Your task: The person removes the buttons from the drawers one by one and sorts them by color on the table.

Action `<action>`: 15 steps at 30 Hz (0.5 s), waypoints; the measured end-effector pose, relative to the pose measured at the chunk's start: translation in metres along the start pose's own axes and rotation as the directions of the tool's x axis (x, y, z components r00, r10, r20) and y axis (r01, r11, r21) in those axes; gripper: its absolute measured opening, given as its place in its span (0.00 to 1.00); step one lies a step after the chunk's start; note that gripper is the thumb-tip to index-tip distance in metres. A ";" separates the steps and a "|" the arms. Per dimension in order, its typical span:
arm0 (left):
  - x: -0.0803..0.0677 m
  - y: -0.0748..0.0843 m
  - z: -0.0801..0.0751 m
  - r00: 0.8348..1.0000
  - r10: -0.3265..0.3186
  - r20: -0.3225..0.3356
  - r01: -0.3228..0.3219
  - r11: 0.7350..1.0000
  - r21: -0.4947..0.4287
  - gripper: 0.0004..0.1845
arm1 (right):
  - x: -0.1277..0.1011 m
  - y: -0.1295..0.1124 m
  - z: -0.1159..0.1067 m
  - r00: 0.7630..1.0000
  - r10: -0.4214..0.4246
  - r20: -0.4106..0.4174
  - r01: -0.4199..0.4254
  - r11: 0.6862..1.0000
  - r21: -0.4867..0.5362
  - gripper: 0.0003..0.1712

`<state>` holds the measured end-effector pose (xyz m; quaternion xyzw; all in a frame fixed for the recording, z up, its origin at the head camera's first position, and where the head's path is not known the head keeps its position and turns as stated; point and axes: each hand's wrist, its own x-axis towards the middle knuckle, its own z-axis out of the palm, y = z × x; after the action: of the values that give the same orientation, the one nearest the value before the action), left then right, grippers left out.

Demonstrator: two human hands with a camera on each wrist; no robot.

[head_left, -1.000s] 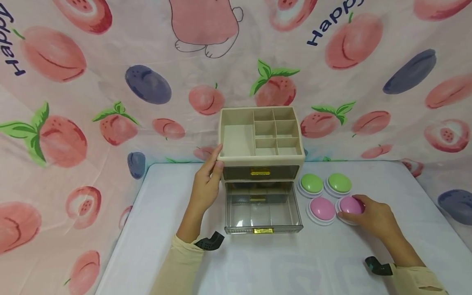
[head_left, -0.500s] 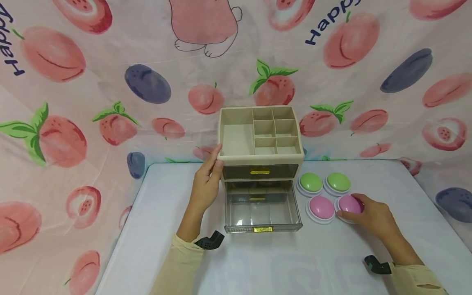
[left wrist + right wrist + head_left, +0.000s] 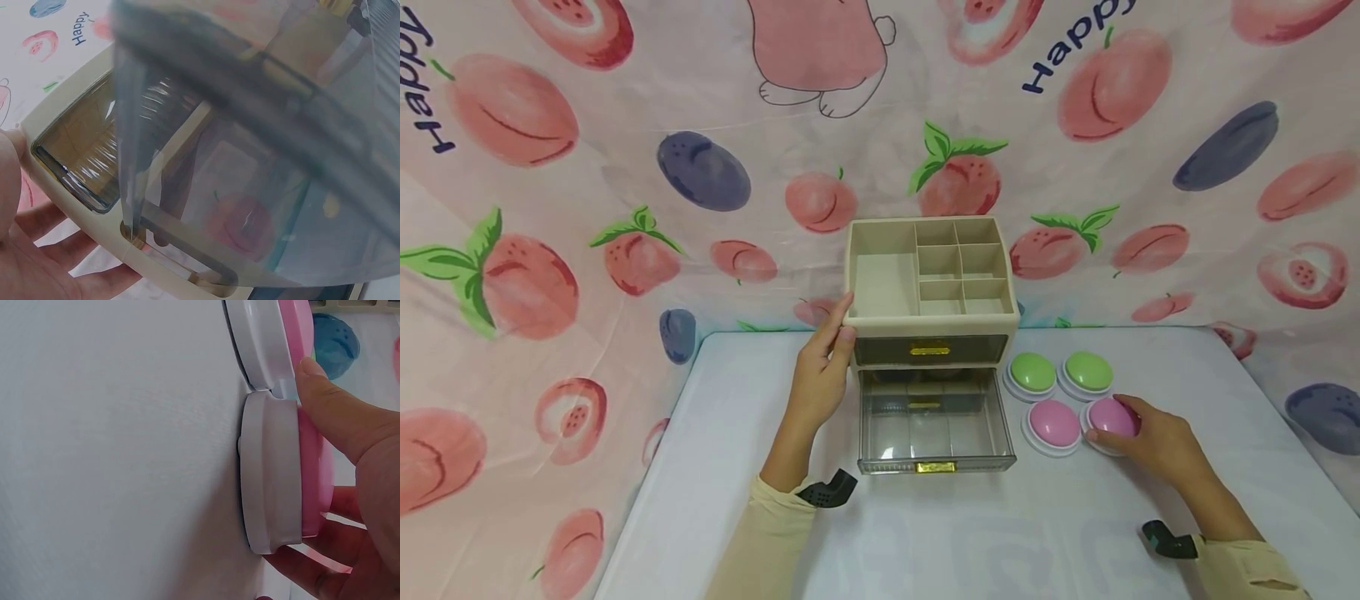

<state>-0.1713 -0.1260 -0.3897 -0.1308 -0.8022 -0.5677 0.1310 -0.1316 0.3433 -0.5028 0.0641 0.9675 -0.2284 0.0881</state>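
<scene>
A cream desktop organizer (image 3: 932,325) stands at the table's back. My left hand (image 3: 822,379) rests against its left side, thumb at the front corner; in the left wrist view the straight fingers (image 3: 75,250) lie along that side. The lower clear drawer (image 3: 936,425) is pulled out and looks empty; the upper dark drawer (image 3: 887,352) is closed. On the right, my right hand (image 3: 1161,437) grips a pink domed push button (image 3: 315,475) on a white base, thumb on the near side and fingers round the far side. Its base sits on the tabletop.
Another pink push button (image 3: 1054,423) sits just left of the gripped one. Behind them are two green push buttons (image 3: 1032,372), close beside the organizer. A fruit-print cloth (image 3: 700,275) hangs behind the white table (image 3: 737,367). Divided compartments (image 3: 940,262) top the organizer.
</scene>
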 end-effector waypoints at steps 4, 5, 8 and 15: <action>0.000 0.000 0.000 1.000 -0.006 0.003 0.006 1.000 0.000 0.26 | 0.001 0.001 0.000 1.000 -0.013 -0.002 0.013 1.000 -0.004 0.66; 0.000 0.001 0.000 1.000 -0.006 0.003 0.006 1.000 0.000 0.26 | 0.001 0.001 -0.001 1.000 -0.018 -0.004 0.018 1.000 -0.006 0.66; 0.001 0.001 0.000 1.000 -0.008 0.003 0.008 1.000 0.001 0.26 | 0.001 -0.003 -0.002 0.999 -0.036 -0.018 0.036 0.999 -0.007 0.64; 0.001 0.001 0.001 1.000 -0.009 0.000 0.009 1.000 0.003 0.26 | -0.005 -0.023 -0.009 0.985 -0.130 -0.110 0.126 0.991 -0.036 0.59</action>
<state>-0.1718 -0.1250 -0.3885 -0.1270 -0.8036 -0.5671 0.1283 -0.1314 0.3261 -0.4838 0.0134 0.9762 -0.2157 0.0195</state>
